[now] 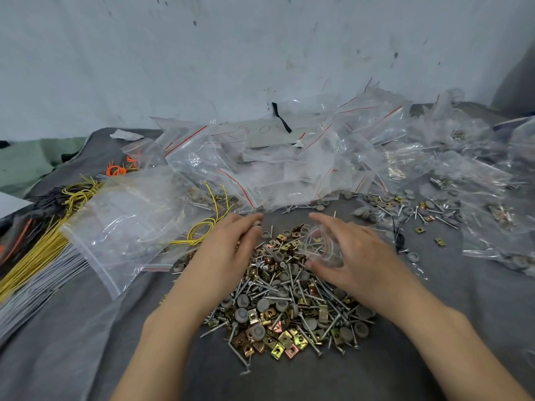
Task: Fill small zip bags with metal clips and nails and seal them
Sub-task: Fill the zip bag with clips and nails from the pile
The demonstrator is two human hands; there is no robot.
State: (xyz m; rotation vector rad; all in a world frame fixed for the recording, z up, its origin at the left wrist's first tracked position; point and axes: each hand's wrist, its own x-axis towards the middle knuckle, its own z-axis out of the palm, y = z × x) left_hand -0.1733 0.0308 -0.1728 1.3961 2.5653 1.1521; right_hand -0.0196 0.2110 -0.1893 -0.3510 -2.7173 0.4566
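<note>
Brass-coloured clips and steel nails sit in 1 pile mid-frame on grey cloth, w/ grey caps mixed in. My right hand, centre-right, has thumb and fingers curved round 1 small clear bag, holding it just over the top of the pile. My left hand is centre-left at the pile's edge, fingers loosely bent. Can't tell if there's anything in it tbh.

What could go wrong imo:
- Nail points poke thru the thin plastic if they go in tip first.
- The bag looks limp, so bits could miss the mouth and drop back.
- A cap gets grabbed w/ the clips bc it's all mixed.
- A nail lying across the zip = won't seal.

Counts: 2 hands, 1 bag in hand, 1 pile, 1 big bag mid-left. Clips, nails, caps + the heap of bags across upper middle and right: way too many to count.
</note>
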